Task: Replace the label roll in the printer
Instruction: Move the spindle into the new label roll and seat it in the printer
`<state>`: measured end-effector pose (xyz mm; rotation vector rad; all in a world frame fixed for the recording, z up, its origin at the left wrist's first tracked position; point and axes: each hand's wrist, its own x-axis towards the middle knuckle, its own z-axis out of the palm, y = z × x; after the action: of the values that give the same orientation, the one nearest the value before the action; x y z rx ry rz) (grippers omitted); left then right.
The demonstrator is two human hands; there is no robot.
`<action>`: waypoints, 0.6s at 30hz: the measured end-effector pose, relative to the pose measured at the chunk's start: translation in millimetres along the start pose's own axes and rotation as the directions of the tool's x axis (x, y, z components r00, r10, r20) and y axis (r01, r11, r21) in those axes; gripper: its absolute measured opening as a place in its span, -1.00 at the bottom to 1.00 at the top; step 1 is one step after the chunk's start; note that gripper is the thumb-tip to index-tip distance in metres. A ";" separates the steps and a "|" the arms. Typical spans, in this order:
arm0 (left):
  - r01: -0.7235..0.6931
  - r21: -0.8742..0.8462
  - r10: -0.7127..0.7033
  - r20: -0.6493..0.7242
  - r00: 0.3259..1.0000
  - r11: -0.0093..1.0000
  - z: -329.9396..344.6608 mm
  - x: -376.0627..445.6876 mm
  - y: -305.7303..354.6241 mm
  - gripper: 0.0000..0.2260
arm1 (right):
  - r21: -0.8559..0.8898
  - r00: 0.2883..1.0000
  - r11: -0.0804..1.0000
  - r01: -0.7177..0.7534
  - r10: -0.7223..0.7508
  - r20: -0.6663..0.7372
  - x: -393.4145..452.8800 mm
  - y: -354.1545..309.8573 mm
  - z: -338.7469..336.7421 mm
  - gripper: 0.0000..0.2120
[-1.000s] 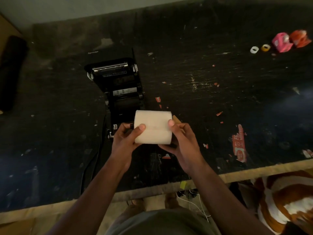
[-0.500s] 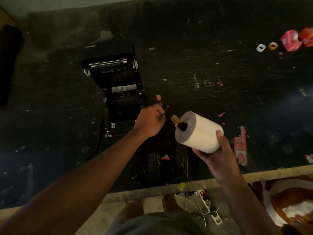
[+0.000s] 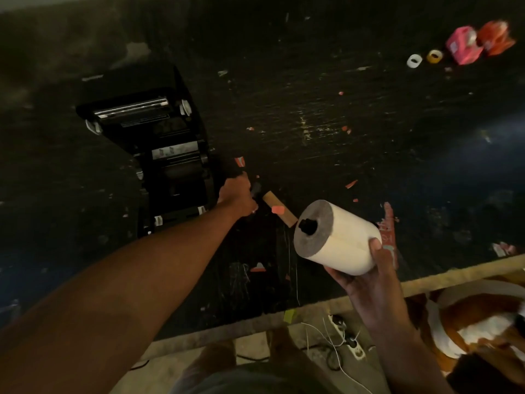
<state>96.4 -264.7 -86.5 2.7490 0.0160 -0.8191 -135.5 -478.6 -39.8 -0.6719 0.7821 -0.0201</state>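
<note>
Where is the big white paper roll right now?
In the head view, the big white paper roll is lower right, held in the right hand above the dark table, right of the open black printer.

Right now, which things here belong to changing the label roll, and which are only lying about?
For the job:
label roll in right hand
open printer
cardboard core
left hand

Lying about:
two tape rings
pink packet
orange packet

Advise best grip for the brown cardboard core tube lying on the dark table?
Pinch the brown cardboard core tube across its middle, coming from above. It lies flat and slanted on the dark table; its near end sits behind the white label roll held in the right hand, and the left hand crowds its far end.
</note>
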 end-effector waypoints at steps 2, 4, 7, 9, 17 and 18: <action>-0.014 -0.053 0.012 -0.038 0.999 0.998 -9.2 0.2 3.8 -0.64 | -0.008 1.000 1.000 -0.001 0.001 -0.002 1.4 -1.7 1.8 -0.82; -0.068 -0.129 0.057 -0.087 0.995 0.989 -23.8 -3.0 5.4 -0.83 | -0.021 1.000 1.000 0.004 -0.004 0.001 4.1 -3.5 4.7 -0.69; -0.124 -0.413 0.101 -0.076 0.992 0.902 -47.3 -21.6 -1.2 -0.89 | -0.033 1.000 0.999 -0.002 0.002 0.015 8.2 -5.4 13.0 -0.44; -0.069 -0.629 0.101 0.016 0.995 0.775 -60.7 -43.0 -8.2 -0.74 | -0.029 1.000 0.999 -0.018 0.018 0.013 10.8 -6.3 21.5 -0.37; -0.151 -0.781 0.179 -0.051 0.982 0.606 -87.9 -109.7 -21.0 -0.84 | -0.058 0.998 0.998 -0.030 0.034 0.055 9.2 -2.1 63.7 -0.43; -0.190 -0.749 0.175 -0.101 0.979 0.635 -86.6 -115.5 -21.4 -0.82 | -0.071 0.998 0.997 -0.020 0.024 0.059 8.1 -0.8 68.6 -0.47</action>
<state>43.9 -213.7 39.8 1.9093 0.0659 -0.5475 -84.5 -443.5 -9.3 -0.7277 0.7351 0.0475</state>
